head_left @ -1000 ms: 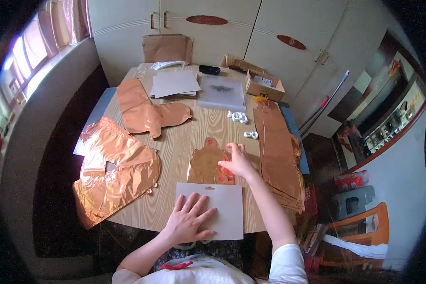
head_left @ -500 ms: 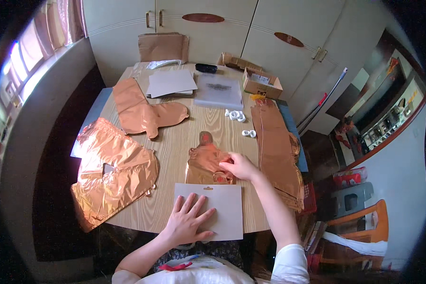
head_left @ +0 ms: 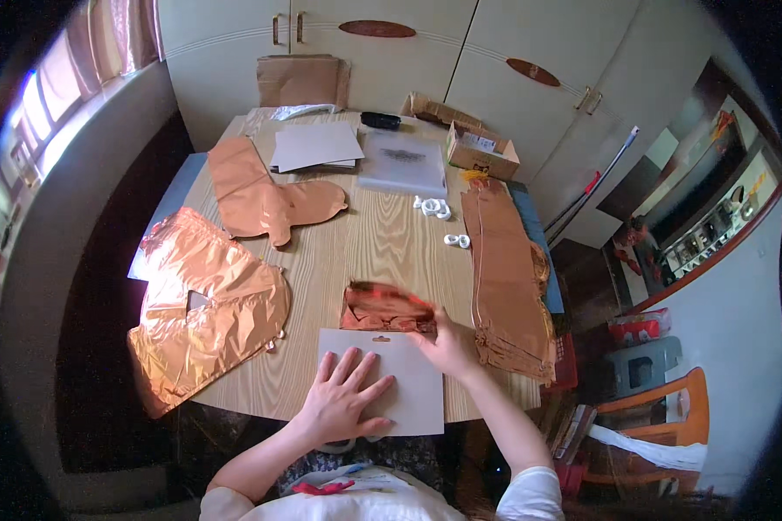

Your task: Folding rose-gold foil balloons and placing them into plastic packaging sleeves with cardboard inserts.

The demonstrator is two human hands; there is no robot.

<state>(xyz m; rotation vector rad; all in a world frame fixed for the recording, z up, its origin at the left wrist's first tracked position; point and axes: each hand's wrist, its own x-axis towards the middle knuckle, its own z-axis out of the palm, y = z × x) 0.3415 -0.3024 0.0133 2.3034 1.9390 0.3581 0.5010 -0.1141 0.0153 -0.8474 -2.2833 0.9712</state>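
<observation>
A pale grey card (head_left: 417,395) with a hang slot lies at the table's near edge. My left hand (head_left: 349,395) rests flat on it, fingers spread. Just beyond the card's far edge is a copper-coloured foil balloon (head_left: 382,309), its far part folded over toward me and slightly smeared by motion. My right hand (head_left: 445,349) grips the balloon's right end between thumb and fingers, beside the card's upper right corner. How much of the foil lies under the card is hidden.
Flat foil balloons lie at left, one shiny (head_left: 243,317) and one duller (head_left: 248,200); a stack of them (head_left: 506,286) lies at right. Toward the back are white ribbon rolls (head_left: 434,207), grey cards (head_left: 317,144), clear plastic bags (head_left: 404,169) and a small carton (head_left: 482,156).
The balloon's far part, flat before, is now folded back toward the card. My right hand has shifted nearer to me and slightly right. My left hand stays on the card.
</observation>
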